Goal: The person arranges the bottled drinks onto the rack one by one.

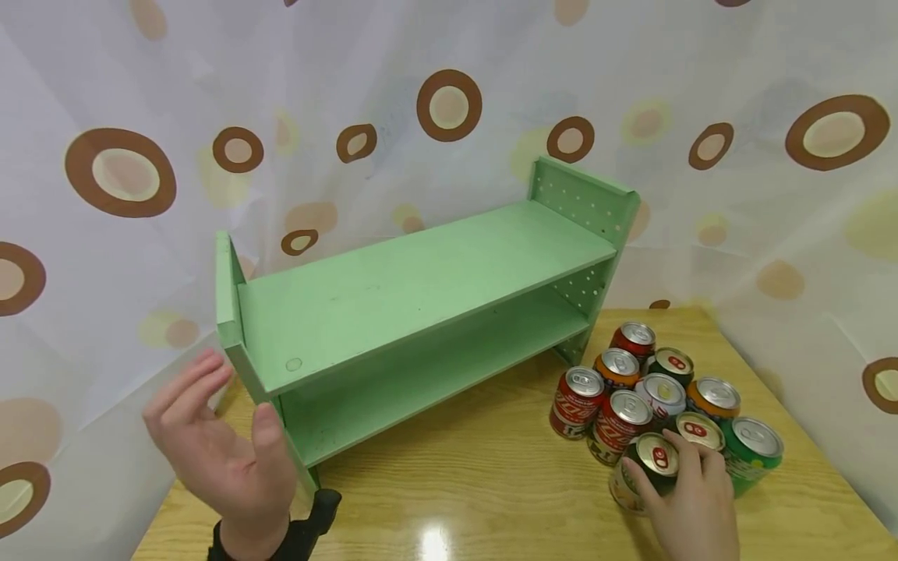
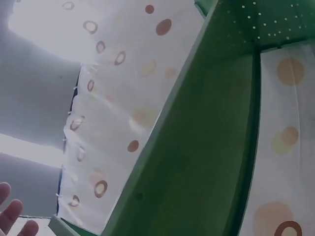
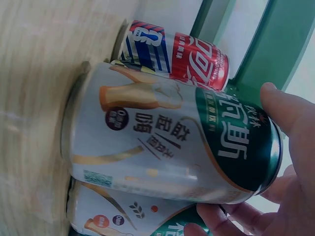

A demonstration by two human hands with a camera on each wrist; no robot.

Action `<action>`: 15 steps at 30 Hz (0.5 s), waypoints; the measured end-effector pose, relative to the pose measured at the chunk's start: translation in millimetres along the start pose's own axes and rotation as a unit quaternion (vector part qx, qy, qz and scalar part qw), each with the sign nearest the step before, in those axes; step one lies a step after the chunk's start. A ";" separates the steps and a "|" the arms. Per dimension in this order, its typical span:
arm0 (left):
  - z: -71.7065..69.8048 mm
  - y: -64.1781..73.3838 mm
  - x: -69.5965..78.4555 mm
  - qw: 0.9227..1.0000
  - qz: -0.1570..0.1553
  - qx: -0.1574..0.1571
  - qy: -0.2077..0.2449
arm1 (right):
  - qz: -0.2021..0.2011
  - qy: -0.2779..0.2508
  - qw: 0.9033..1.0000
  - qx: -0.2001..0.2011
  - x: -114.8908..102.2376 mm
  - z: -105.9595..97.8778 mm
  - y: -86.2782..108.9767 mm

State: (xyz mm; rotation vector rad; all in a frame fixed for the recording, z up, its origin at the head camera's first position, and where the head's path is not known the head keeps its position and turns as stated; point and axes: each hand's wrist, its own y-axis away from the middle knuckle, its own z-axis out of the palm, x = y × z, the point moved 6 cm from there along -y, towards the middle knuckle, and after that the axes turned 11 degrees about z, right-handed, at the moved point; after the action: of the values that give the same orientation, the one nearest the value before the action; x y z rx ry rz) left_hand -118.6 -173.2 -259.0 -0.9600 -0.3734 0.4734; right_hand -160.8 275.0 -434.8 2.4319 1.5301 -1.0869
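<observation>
My right hand (image 1: 691, 499) holds a white and dark green drink can (image 3: 167, 132) near its top, thumb on one side and fingers on the other. Upright on the table, this can stands at the front of a cluster of drink cans. A similar can (image 3: 133, 209) is right beside it, near my fingertips, and a red cola can (image 3: 199, 61) shows behind. My left hand (image 1: 224, 452) is raised by the left end of a green two-tier shelf (image 1: 421, 273), fingers spread and nothing in them. Only its fingertips show at the left wrist view's lower corner.
Several more cans crowd the table's right side, among them a red can (image 1: 577, 401), an orange-topped can (image 1: 714, 399) and a green can (image 1: 754, 452). The shelf stands slanted across the wooden table (image 1: 449, 475). A patterned curtain (image 1: 393, 62) hangs behind.
</observation>
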 end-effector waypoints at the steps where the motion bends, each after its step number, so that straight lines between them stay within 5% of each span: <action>1: -1.8 0.4 -5.8 1.000 -0.022 -0.009 -0.007 | 0.003 0.003 1.000 -0.004 0.6 0.6 -0.2; 9: -11.3 13.1 -47.8 0.983 -0.152 -0.102 -0.030 | 0.011 0.027 0.999 -0.018 5.3 6.1 -1.3; 15: -13.4 19.4 -58.6 0.973 -0.186 -0.125 -0.054 | -0.019 0.034 0.999 -0.007 5.9 8.4 -0.7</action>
State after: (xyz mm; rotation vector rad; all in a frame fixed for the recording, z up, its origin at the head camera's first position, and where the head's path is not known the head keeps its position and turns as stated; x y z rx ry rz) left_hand -165.1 -204.6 -288.0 -1.0800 -0.7101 0.1367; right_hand -164.3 276.5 -444.3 2.4633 1.6042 -1.0060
